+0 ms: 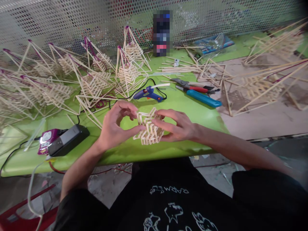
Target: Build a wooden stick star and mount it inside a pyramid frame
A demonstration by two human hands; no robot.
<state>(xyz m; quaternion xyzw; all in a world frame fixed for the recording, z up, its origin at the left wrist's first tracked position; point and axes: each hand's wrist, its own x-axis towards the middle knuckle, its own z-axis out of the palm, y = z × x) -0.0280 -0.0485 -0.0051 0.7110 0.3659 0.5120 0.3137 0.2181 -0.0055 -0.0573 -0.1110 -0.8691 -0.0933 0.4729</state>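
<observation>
Near the table's front edge, both hands hold a small lattice of stacked wooden sticks [150, 130]. My left hand [117, 125] pinches its left side, thumb at the front and fingers curled behind. From the right, my right hand [176, 125] grips the lattice with fingers over its top and side. Just beyond it lies a blue glue gun [148, 93] with a pale glue stick in its back. To the right of the glue gun are cutting pliers [185, 85] with red grips and a blue-handled tool [204, 98].
Several stick pyramids with purple cord [92, 80] crowd the left and back. Loose sticks [178, 68] lie behind the tools. A black box on a purple power strip [68, 141] sits at left. Larger stick frames [262, 86] rest on a board at right, and a perforated metal screen [108, 19] stands behind.
</observation>
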